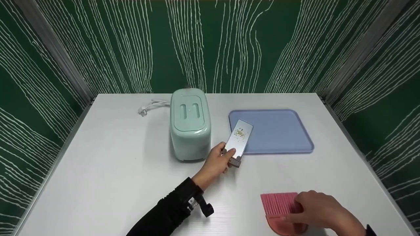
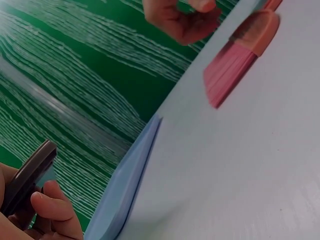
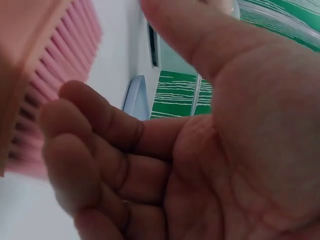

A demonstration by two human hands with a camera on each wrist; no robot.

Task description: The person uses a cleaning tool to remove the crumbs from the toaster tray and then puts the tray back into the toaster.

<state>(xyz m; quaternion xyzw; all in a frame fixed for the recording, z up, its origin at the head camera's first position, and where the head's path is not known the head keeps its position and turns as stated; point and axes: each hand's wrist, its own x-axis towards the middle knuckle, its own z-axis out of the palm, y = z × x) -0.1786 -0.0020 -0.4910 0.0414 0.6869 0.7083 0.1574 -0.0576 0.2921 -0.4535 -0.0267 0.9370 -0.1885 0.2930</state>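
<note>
My left hand grips the brown end of a flat metal crumb tray, thumb on top. Yellowish crumbs lie on its far half. The crumb tray is tilted over the near left corner of a blue serving tray. In the left wrist view the crumb tray shows edge-on between the fingers. My right hand hovers beside a pink-bristled brush with an orange base. The right wrist view has its fingers loosely bent near the bristles, with nothing held.
A mint-green toaster with a lid stands left of the crumb tray, close to my left hand. Its white cord and plug lie behind it to the left. Green walls with white lines enclose the white table at the back and sides.
</note>
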